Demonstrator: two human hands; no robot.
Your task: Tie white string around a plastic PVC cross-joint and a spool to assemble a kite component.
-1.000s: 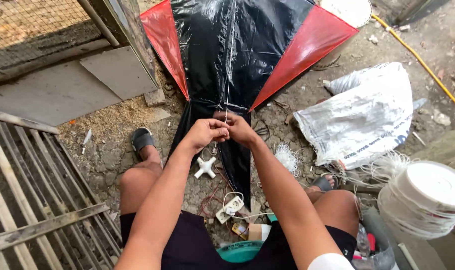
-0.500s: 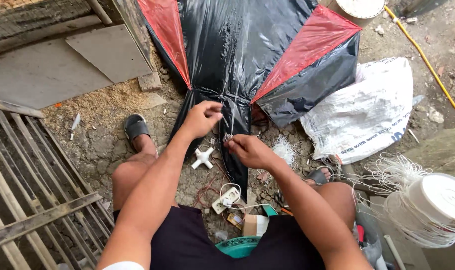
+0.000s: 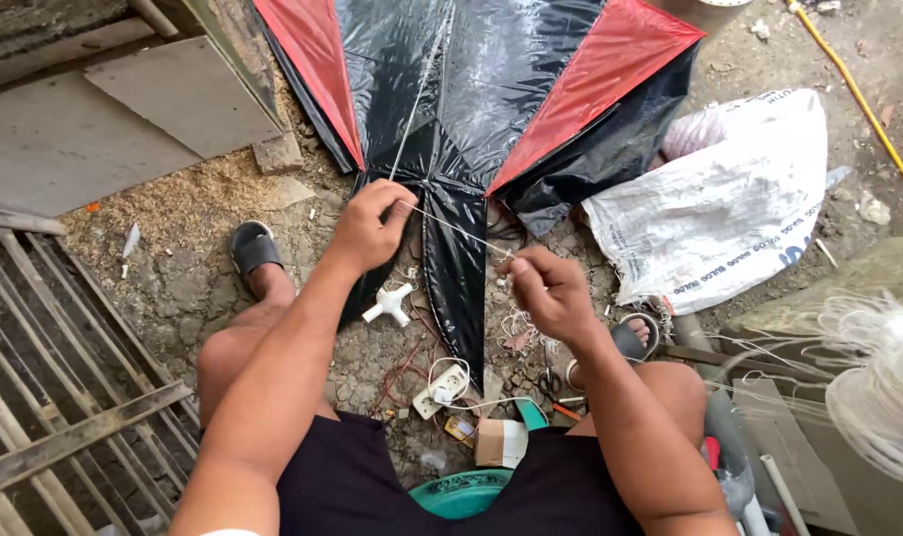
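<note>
The person squats over a black and red kite [image 3: 471, 109] that lies flat on the dirt. The left hand [image 3: 372, 226] pinches a thin white string [image 3: 456, 231] at the kite's middle stick. The right hand [image 3: 546, 288] pinches the other end and pulls it tight. It looks like tying. The knot next needs small, careful fingers.

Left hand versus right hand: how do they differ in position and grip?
The left hand sits higher, fist closed against the black and red kite; the right hand is lower, off the kite over the littered ground, fingers pinching. Both hold the same white string, taut between them.
</note>
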